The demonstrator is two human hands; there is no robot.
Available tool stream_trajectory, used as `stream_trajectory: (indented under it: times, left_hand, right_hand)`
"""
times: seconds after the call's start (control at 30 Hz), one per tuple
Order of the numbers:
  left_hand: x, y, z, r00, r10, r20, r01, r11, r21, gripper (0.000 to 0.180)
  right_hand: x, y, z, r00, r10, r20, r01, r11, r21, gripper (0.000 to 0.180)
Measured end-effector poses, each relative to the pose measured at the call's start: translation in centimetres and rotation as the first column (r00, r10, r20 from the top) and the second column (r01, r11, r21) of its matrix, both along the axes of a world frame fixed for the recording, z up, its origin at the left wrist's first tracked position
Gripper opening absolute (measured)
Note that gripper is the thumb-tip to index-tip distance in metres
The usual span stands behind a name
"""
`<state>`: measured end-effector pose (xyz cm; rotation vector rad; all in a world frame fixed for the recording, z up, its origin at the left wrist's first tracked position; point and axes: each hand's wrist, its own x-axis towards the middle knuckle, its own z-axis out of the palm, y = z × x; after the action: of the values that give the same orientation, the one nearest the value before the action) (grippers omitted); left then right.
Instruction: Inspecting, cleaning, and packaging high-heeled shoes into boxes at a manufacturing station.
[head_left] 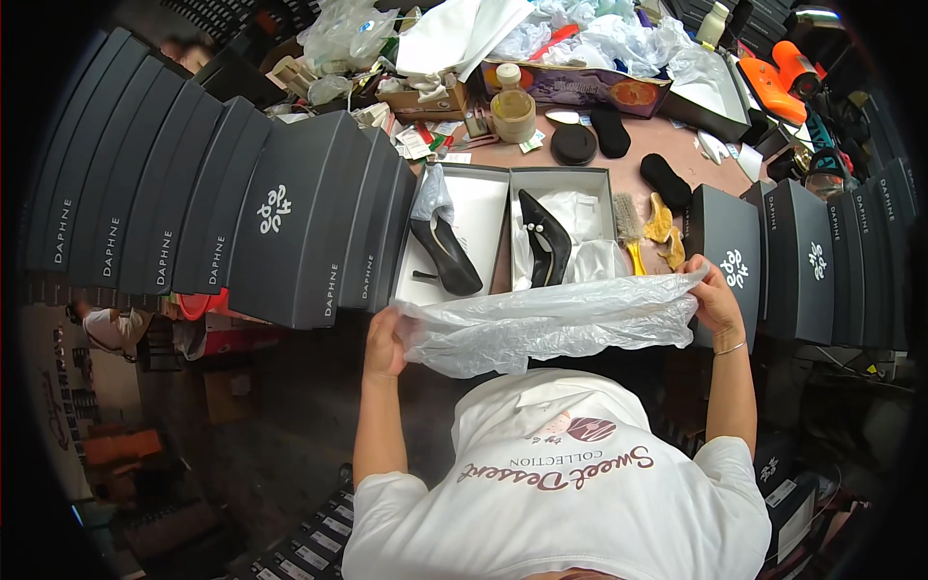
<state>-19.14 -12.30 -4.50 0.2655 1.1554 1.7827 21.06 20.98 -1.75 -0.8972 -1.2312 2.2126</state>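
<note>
stacked dark shoeboxes, brush, jar

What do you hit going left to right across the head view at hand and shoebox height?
Stack of dark shoebox lids → left hand → open box lid with a black heel → open box with a black heel → brush → right hand → dark boxes.
</note>
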Motion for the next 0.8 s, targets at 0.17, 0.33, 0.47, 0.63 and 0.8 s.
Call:
stream_trajectory:
  times: [0.17, 0.33, 0.47, 0.63, 0.8]
  left_hand:
    - [1.5, 1.8, 2.4, 0.957, 0.172, 0.233, -0.158, 0.984, -0.077, 0.047]
    - [-0.9, -0.3, -1.7, 0.972, -0.189, -0.136, 0.162, 0.969, -0.189, 0.029]
    - [0.1, 0.9, 1.0, 0.952, -0.261, -0.162, 0.205, 0.933, -0.297, 0.015]
    - [-0.7, 1.5, 0.8, 0.593, -0.523, -0.612, 0.146, 0.817, -0.558, 0.026]
    - [4.1, 7.0, 5.7, 0.032, -0.465, -0.884, 0.061, 0.884, -0.463, 0.072]
  right_hand:
    - [-0.3, 0.5, -0.6, 1.000, 0.001, -0.014, -0.001, 1.000, -0.008, 0.012]
    - [0.3, 1.1, -1.6, 0.991, 0.063, 0.115, -0.067, 0.997, 0.031, 0.014]
    - [-0.5, 0.4, -0.1, 0.991, 0.014, 0.130, -0.020, 0.999, 0.044, 0.004]
    - [-2.1, -0.2, 3.1, 0.987, 0.007, 0.158, -0.037, 0.981, 0.192, 0.009]
    - [-2.8, 1.6, 3.1, 0.983, 0.077, 0.167, -0.119, 0.959, 0.257, 0.016]
